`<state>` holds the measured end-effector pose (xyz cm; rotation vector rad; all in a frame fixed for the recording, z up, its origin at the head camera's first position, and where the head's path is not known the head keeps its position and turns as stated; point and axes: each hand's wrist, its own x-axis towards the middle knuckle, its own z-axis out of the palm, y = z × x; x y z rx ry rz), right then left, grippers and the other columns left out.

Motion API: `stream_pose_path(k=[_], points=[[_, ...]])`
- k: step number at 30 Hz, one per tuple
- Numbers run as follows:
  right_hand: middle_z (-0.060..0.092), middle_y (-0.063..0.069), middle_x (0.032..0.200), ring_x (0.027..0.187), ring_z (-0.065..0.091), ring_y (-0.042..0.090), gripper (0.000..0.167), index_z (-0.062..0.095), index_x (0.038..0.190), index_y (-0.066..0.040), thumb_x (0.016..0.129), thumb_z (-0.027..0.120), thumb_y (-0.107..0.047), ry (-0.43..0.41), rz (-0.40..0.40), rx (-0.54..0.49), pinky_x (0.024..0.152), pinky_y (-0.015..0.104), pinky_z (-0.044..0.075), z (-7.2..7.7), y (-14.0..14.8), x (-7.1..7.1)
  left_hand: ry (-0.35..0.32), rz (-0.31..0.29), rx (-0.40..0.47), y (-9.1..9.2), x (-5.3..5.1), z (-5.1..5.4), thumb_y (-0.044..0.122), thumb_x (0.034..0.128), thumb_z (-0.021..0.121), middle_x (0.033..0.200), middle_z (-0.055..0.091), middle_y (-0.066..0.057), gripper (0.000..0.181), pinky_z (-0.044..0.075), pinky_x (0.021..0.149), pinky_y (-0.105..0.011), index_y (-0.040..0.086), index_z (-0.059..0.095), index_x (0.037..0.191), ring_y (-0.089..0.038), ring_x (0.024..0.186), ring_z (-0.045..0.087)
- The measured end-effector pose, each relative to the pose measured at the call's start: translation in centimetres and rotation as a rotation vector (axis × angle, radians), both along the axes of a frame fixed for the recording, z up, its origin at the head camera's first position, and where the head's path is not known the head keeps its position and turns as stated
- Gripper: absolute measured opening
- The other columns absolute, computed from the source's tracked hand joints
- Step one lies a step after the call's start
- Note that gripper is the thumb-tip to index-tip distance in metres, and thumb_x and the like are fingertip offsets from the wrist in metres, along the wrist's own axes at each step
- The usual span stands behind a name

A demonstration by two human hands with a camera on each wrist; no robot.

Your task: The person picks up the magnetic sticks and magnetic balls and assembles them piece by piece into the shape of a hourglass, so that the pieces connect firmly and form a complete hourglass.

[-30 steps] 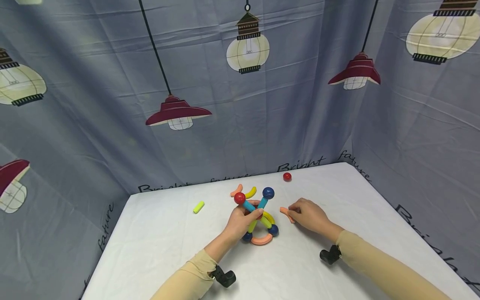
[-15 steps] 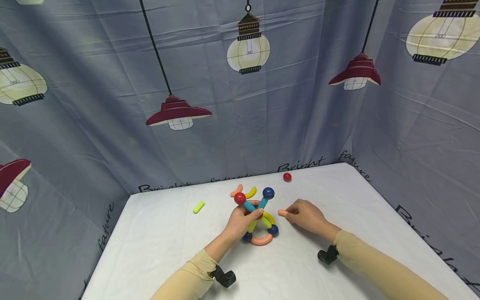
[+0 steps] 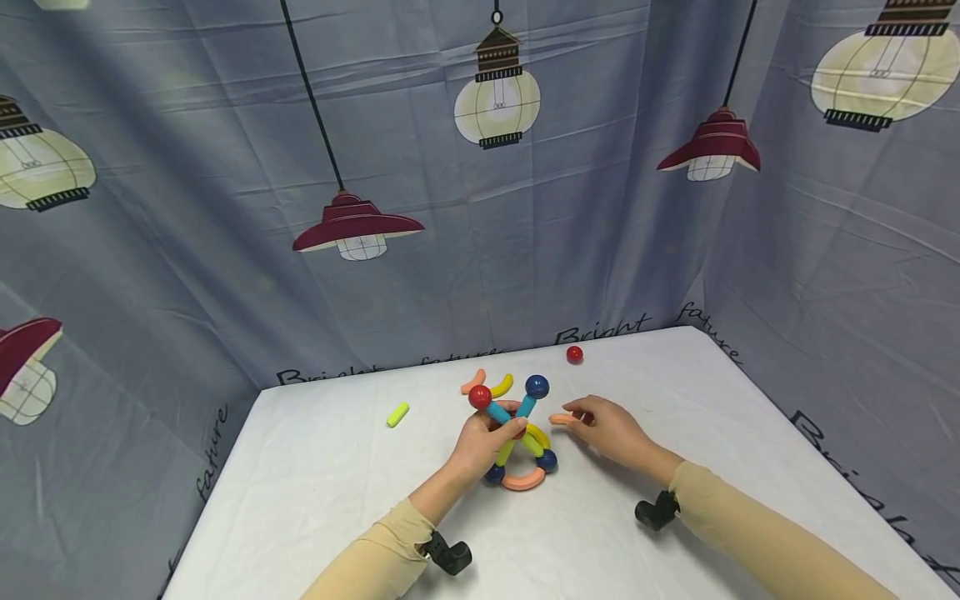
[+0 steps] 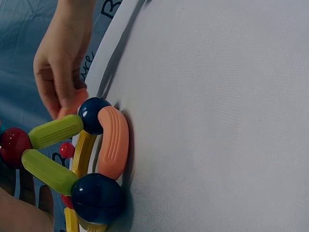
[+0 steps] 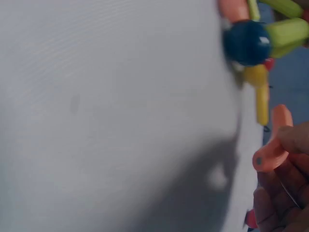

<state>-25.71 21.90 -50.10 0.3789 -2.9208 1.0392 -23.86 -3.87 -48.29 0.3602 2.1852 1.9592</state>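
My left hand (image 3: 477,444) grips the middle of a built structure of magnetic rods and balls. Two blue rods rise from it, topped by a red ball (image 3: 480,397) and a dark blue ball (image 3: 537,386). Below, green rods (image 4: 53,131) reach down to blue balls (image 4: 98,198), which a curved orange rod (image 4: 114,142) joins at the table. To the right of this structure, my right hand (image 3: 617,429) pinches a loose curved orange rod (image 5: 274,145) between thumb and fingers, apart from the structure. The left fingertips are partly hidden behind it.
Behind the structure lie another curved orange rod (image 3: 473,382) and a curved yellow rod (image 3: 502,385). A short green rod (image 3: 397,414) is on the left of the white table (image 3: 300,500). Near the back edge sits a red ball (image 3: 574,354). A patterned grey curtain (image 3: 420,300) surrounds the table.
My right hand has lifted the curved orange rod and turned it, bringing it a little left toward the structure. The left hand and the structure have stayed in place.
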Motion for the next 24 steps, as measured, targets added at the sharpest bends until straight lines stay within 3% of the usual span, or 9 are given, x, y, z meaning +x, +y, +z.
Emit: stream_pose_path(k=[4, 9, 11, 16, 19, 24], points=[[0.069, 0.008, 0.112, 0.095, 0.061, 0.023, 0.039, 0.065, 0.135, -0.007, 0.1, 0.068, -0.025, -0.103, -0.038, -0.217, 0.08, 0.039, 0.055, 1.7, 0.2, -0.5, -0.003, -0.002, 0.002, 0.0, -0.1, -0.1, 0.028, 0.0991, 0.07, 0.11, 0.071, -0.006, 0.033, 0.055, 0.096, -0.038, 0.008, 0.066, 0.126, -0.021, 0.102, 0.064], [0.07, 0.013, 0.11, 0.105, 0.064, 0.027, 0.049, 0.066, 0.135, -0.013, 0.098, 0.069, -0.043, -0.228, -0.097, -0.438, 0.099, 0.048, 0.051, 4.1, 0.2, -1.2, -0.016, -0.002, 0.008, 0.0, -0.1, -0.1, 0.029, 0.0987, 0.07, 0.11, 0.071, -0.005, 0.033, 0.054, 0.096, -0.038, 0.01, 0.066, 0.125, -0.021, 0.103, 0.064], [0.07, 0.014, 0.109, 0.108, 0.063, 0.026, 0.052, 0.064, 0.136, -0.009, 0.097, 0.069, -0.044, -0.245, -0.099, -0.495, 0.1, 0.045, 0.051, 5.0, 0.0, -1.5, -0.017, -0.001, 0.009, 0.0, -0.1, -0.1, 0.029, 0.0989, 0.07, 0.111, 0.071, -0.006, 0.034, 0.054, 0.097, -0.039, 0.009, 0.066, 0.126, -0.021, 0.103, 0.064], [0.066, 0.016, 0.128, 0.118, 0.061, 0.027, 0.059, 0.054, 0.141, 0.001, 0.098, 0.07, -0.035, -0.3, -0.093, -0.634, 0.1, 0.04, 0.053, 6.8, -0.4, -2.3, -0.006, 0.005, 0.009, 0.1, -0.1, -0.1, 0.026, 0.0997, 0.069, 0.113, 0.071, -0.009, 0.034, 0.055, 0.096, -0.038, 0.006, 0.065, 0.127, -0.021, 0.102, 0.064], [0.061, 0.019, 0.135, 0.12, 0.06, 0.027, 0.061, 0.05, 0.145, 0.001, 0.098, 0.07, -0.034, -0.328, -0.071, -0.69, 0.104, 0.043, 0.05, 7.7, -0.8, -2.6, -0.004, 0.015, -0.001, 0.2, 0.5, 0.9, 0.021, 0.1007, 0.067, 0.114, 0.07, -0.012, 0.032, 0.054, 0.096, -0.039, 0.003, 0.065, 0.127, -0.021, 0.102, 0.063], [0.053, 0.023, 0.144, 0.121, 0.06, 0.025, 0.066, 0.043, 0.15, 0.002, 0.1, 0.068, -0.032, -0.372, -0.058, -0.741, 0.105, 0.039, 0.049, 8.6, -1.4, -2.8, -0.003, 0.018, -0.008, 0.3, 0.5, 0.9, 0.02, 0.1011, 0.066, 0.114, 0.07, -0.012, 0.031, 0.054, 0.096, -0.04, 0.003, 0.065, 0.127, -0.021, 0.102, 0.063]])
